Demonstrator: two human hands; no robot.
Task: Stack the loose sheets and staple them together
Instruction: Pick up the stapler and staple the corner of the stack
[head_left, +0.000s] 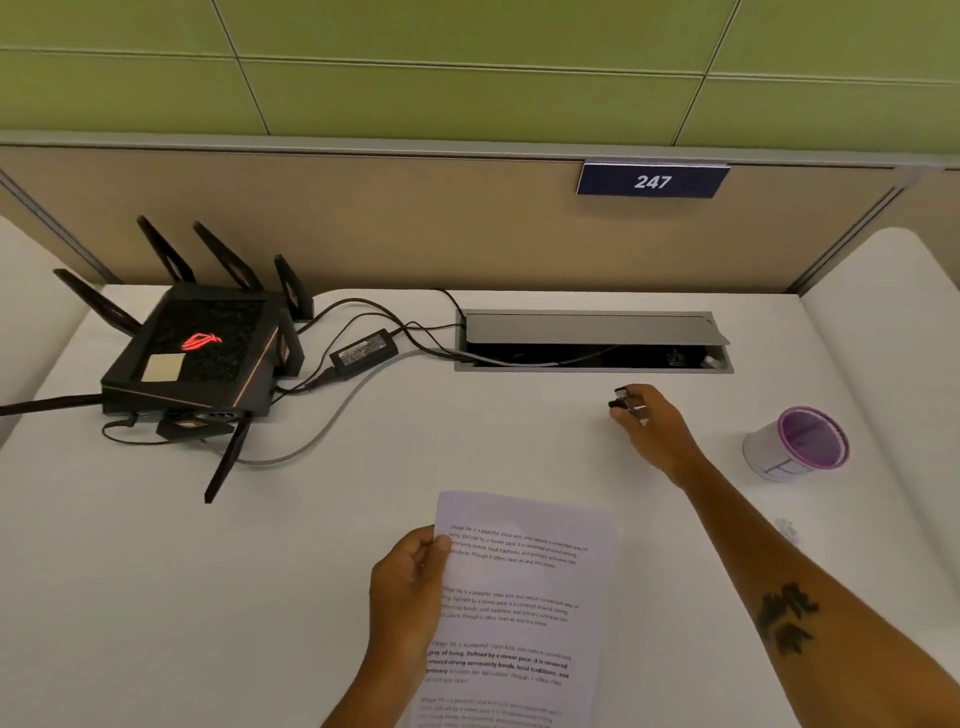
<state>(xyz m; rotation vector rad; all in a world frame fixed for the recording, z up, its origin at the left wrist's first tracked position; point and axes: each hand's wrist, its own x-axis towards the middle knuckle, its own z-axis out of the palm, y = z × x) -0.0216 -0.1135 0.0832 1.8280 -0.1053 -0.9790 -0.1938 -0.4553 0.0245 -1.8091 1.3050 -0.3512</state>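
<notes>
Fingers (626, 410) of my right hand (652, 423) curl around a small dark stapler (622, 397) at the far side of the white desk (260, 571), just in front of the open cable tray (592, 340); whether the stapler is touching the desk, I cannot tell. At my left, the fingers (434, 545) of my left hand (408, 587) are clamped on the left edge of the printed sheets (524, 608), thumb on top, holding them close to me at the near middle of the desk, well apart from the stapler. How many sheets are in the stack cannot be made out. A black router (200, 353) with raised antennas and a glowing red logo sits at far left, its power adapter (363, 351) and cables running to the tray. A purple mesh pen cup (797, 441) stands at right, near my right forearm. A blue plate reading 247 (652, 180) hangs on the beige partition behind.
</notes>
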